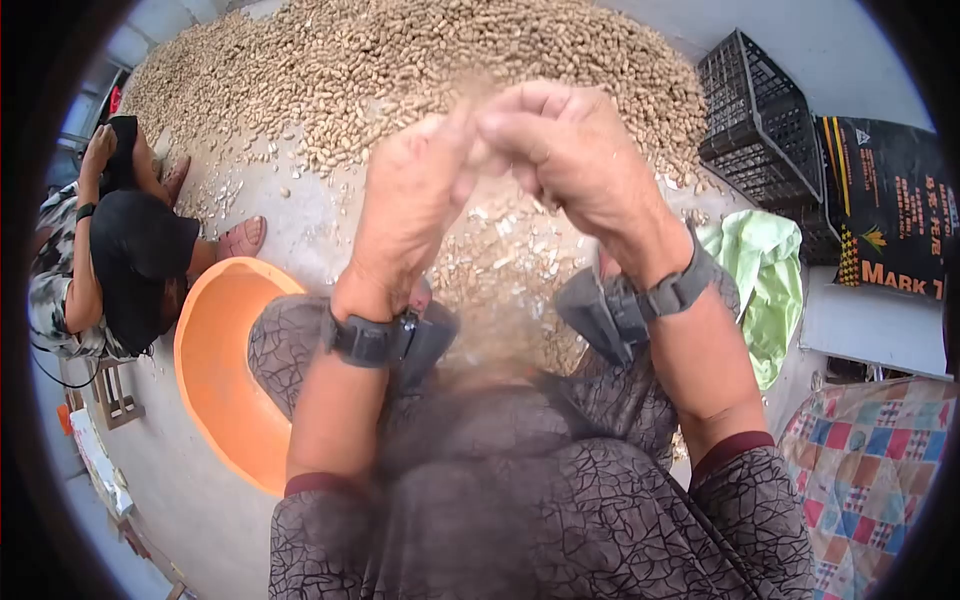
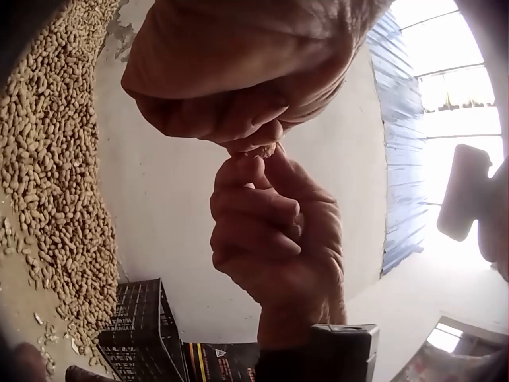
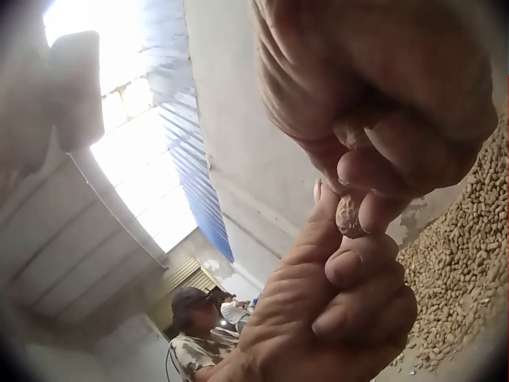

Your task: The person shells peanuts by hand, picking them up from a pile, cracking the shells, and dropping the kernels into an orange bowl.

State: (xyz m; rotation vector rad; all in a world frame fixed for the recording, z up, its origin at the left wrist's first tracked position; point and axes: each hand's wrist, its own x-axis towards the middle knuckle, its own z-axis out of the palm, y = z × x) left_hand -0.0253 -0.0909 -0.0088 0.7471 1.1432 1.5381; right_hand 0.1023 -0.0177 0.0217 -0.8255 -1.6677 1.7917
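Note:
Both hands meet in front of the chest, fingertips together. Between them is a peanut (image 3: 348,216), its wrinkled shell visible in the right wrist view and only a sliver showing in the left wrist view. My left hand (image 1: 405,205) pinches it with thumb and fingers from one side. From the other, my right hand (image 1: 585,150) grips it the same way, other fingers curled inward. In the head view the fingertips are blurred and cover the nut. Beyond the hands spreads a big heap of unshelled peanuts (image 1: 420,55).
Broken shells (image 1: 515,245) litter the floor between the feet. An orange basin (image 1: 215,375) stands by the left knee. To the right are a black crate (image 1: 765,110), a black printed sack (image 1: 890,200), a green bag (image 1: 765,265) and checked cloth (image 1: 870,450). Another person (image 1: 140,240) sits at left.

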